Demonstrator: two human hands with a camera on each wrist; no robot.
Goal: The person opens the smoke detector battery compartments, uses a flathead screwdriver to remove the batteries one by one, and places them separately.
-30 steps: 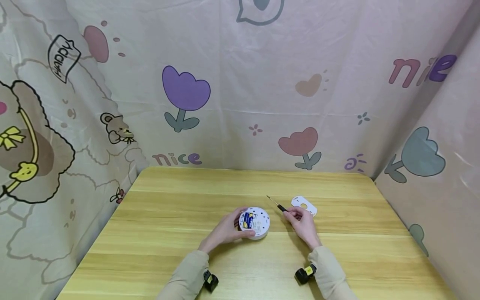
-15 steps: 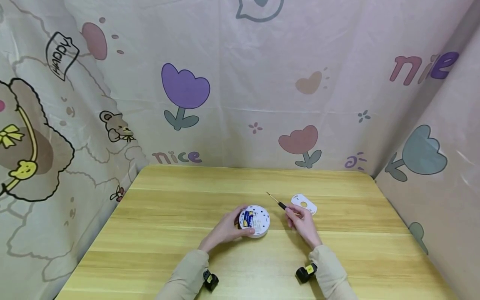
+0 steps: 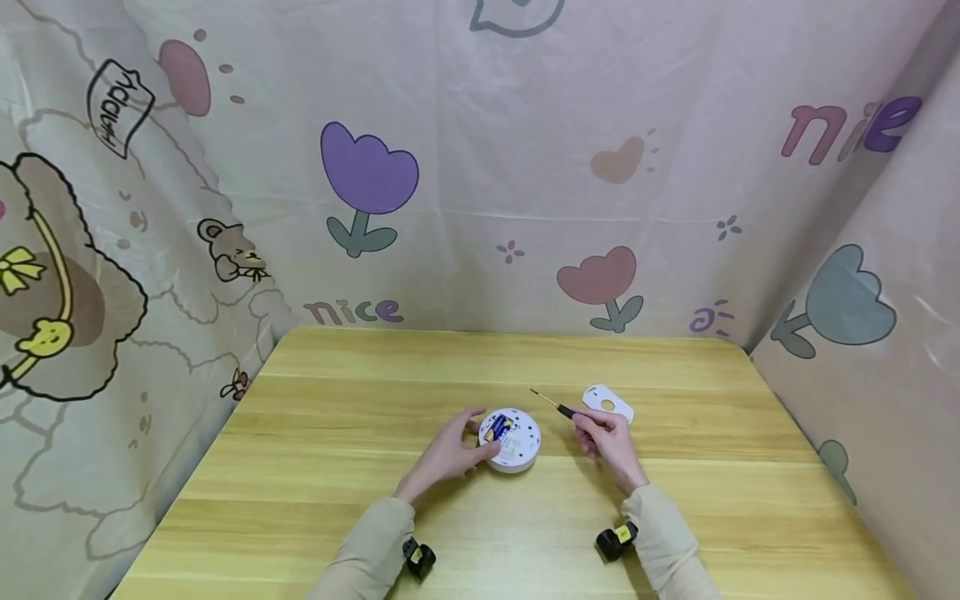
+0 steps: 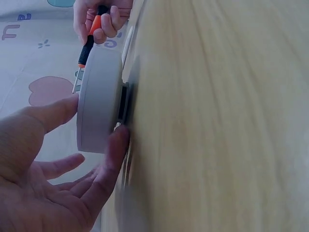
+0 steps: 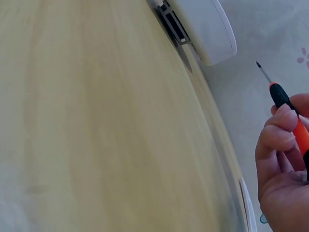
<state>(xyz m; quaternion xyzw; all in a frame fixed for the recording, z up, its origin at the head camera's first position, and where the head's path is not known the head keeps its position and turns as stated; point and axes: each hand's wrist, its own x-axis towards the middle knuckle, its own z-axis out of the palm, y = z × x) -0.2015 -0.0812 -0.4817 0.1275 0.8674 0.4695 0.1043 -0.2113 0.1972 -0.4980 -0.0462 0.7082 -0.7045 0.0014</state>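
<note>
My left hand point(image 3: 448, 454) holds a round white device point(image 3: 517, 454) at its left side, thumb on the upper face and a finger at the underside. The printed face is up, showing a blue battery point(image 3: 497, 427) in its recess. In the left wrist view the device point(image 4: 100, 101) is edge-on, with a dark part point(image 4: 124, 104) jutting from its underside by the table. To the right, my right hand point(image 3: 611, 446) grips a small screwdriver point(image 3: 566, 411) with an orange and black handle point(image 5: 300, 130). Its tip points up and left, apart from the device.
A flat white plate point(image 3: 600, 398) with a round central hole lies on the wooden table point(image 3: 360, 400) just beyond my right hand. Black cameras point(image 3: 420, 561) sit on both wrists. Printed curtains point(image 3: 465, 167) rise behind the table and along both sides.
The device has turned a little clockwise, so its battery now lies aslant. My left thumb has shifted leftward on its face. The screwdriver stays in my right hand, nearly unmoved. The head view tilts slightly downward.
</note>
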